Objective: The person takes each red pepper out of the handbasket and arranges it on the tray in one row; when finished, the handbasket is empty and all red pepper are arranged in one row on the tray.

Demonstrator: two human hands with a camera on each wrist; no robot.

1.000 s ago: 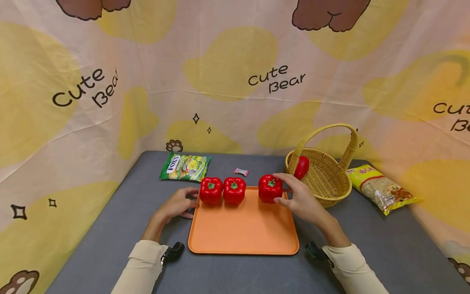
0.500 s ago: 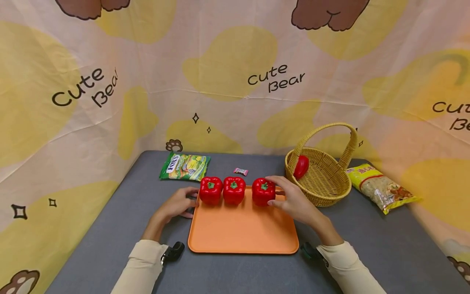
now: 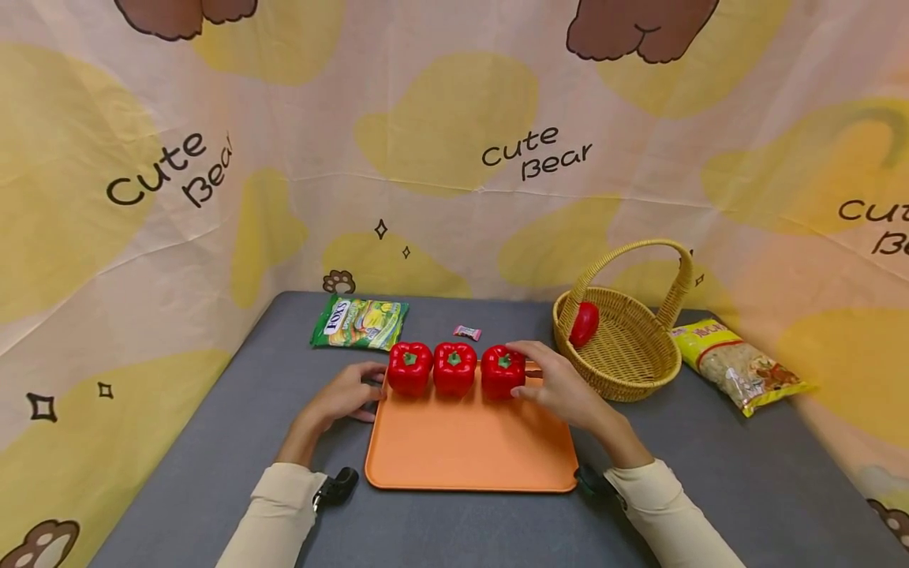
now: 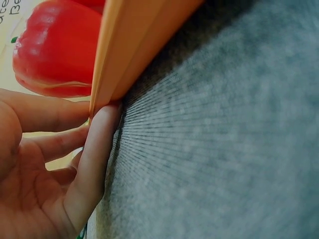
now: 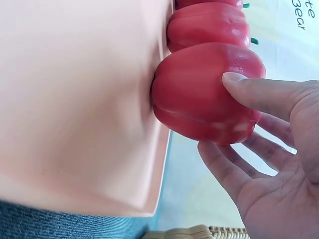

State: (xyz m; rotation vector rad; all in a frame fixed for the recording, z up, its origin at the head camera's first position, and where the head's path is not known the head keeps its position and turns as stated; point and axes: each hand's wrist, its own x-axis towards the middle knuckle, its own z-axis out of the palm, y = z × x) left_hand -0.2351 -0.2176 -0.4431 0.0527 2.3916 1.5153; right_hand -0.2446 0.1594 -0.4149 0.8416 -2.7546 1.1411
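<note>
Three red bell peppers stand in a row along the far side of an orange tray [image 3: 469, 450], stems up. My right hand [image 3: 561, 386] grips the right-hand bell pepper [image 3: 501, 372], thumb on its near side and fingers round behind. In the right wrist view that bell pepper [image 5: 199, 94] rests on the tray, close to the middle bell pepper [image 5: 209, 30]. At the tray's left edge my left hand [image 3: 348, 394] pinches the rim, beside the left bell pepper [image 3: 409, 369]. The left wrist view has the tray rim [image 4: 109, 59] between thumb and fingers.
Behind the tray lie a green candy bag [image 3: 362, 322] and a small pink wrapped candy [image 3: 467, 332]. A wicker basket [image 3: 632, 355] with a red item [image 3: 585, 323] inside stands right of the tray. Farther right lies a yellow-and-clear food bag [image 3: 738, 363].
My right hand has moved the right-hand bell pepper leftward along the tray, narrowing the gap to the middle one. My left hand has stayed at the tray's left edge.
</note>
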